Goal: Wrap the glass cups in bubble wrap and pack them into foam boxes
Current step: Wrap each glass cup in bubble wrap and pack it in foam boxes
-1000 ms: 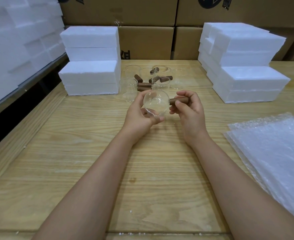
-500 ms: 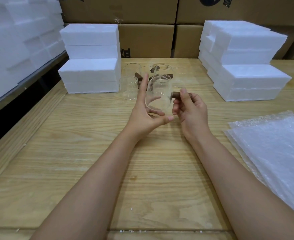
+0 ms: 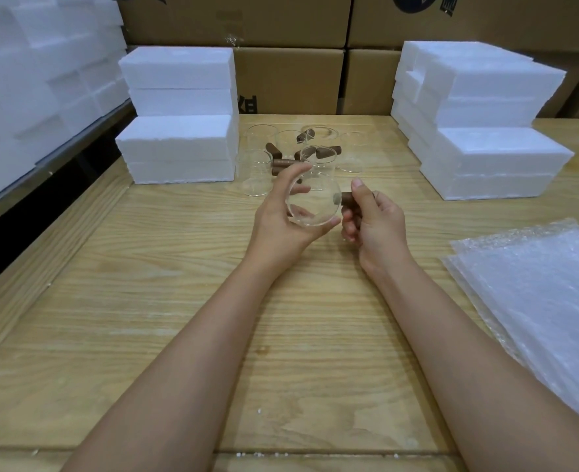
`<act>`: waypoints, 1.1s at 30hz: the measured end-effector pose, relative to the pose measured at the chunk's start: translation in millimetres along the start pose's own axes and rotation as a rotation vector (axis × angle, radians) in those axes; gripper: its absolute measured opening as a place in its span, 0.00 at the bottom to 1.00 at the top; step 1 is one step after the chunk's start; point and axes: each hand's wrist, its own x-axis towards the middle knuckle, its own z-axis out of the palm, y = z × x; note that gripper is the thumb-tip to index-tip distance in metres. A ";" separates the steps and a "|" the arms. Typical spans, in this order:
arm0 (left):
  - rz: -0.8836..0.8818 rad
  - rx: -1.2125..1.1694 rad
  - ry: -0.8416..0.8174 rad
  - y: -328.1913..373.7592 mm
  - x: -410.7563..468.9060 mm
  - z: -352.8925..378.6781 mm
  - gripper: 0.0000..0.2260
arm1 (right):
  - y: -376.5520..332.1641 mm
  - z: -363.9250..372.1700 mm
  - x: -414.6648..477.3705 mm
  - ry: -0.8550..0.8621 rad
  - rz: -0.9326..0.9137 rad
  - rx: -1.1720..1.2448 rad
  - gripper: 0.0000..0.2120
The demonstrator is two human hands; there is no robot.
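Observation:
I hold one clear glass cup with a brown wooden side handle above the middle of the wooden table. My left hand cups the glass body, thumb over its top and fingers under it. My right hand grips the wooden handle. Behind them, several more glass cups with wooden handles stand and lie in a cluster. A stack of bubble wrap sheets lies at the right. White foam boxes are stacked at the back left and back right.
Cardboard cartons line the wall behind the table. More white foam blocks pile up on a shelf at the far left, beyond a dark gap beside the table edge.
The cup has been turned between my hands: half a second ago my left fingers were spread against it, now they curl round the glass body. My right hand stays on the handle.

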 end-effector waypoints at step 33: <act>-0.055 0.146 0.001 -7.1 2.3 -1.2 0.29 | 12.8 12.6 -13.4 -0.149 -0.282 -0.700 0.30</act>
